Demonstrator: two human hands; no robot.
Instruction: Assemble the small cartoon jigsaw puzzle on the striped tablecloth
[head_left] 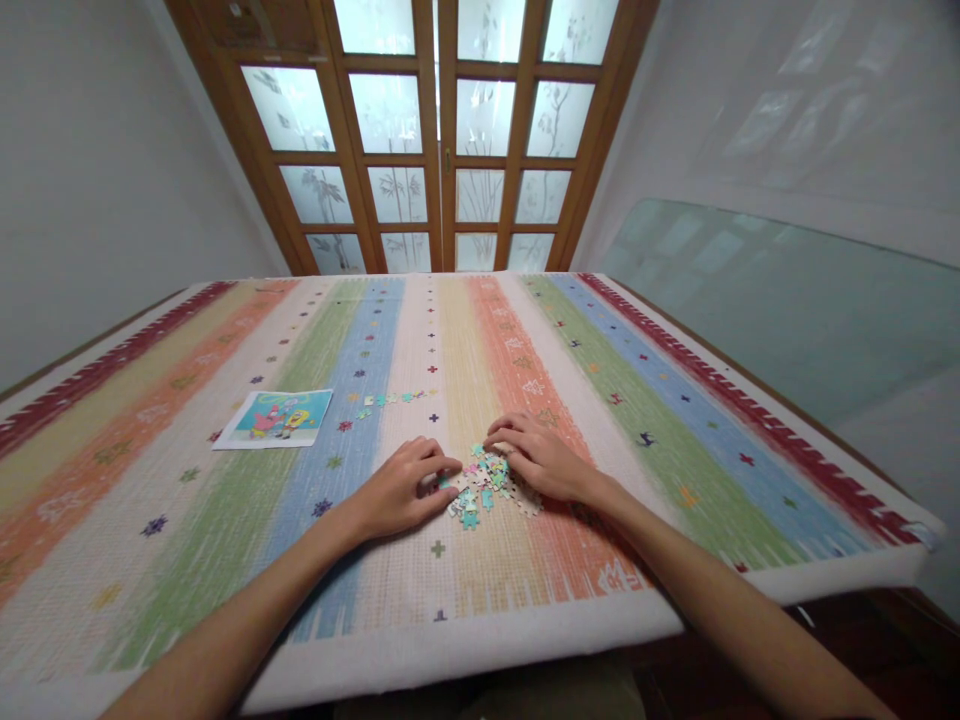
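Observation:
A loose heap of jigsaw puzzle pieces [471,497], mostly teal and pale with some pink and yellow, lies on the striped tablecloth. At the heap's left edge is my left hand [409,485], its fingers bent and a gap between thumb and forefinger. My right hand [541,458] rests over the right side of the heap, fingers apart and touching pieces; some pieces are hidden beneath it. Neither hand visibly grips a piece. Farther off to the left, a short row of puzzle pieces [391,399] lies on the cloth.
A picture card [281,420] with a pink and a yellow cartoon figure lies left of the row. The striped tablecloth [247,560] covers the table to its near edge. Behind stand wooden doors with glass panes [397,110]; a pale glass panel [787,290] leans at the right wall.

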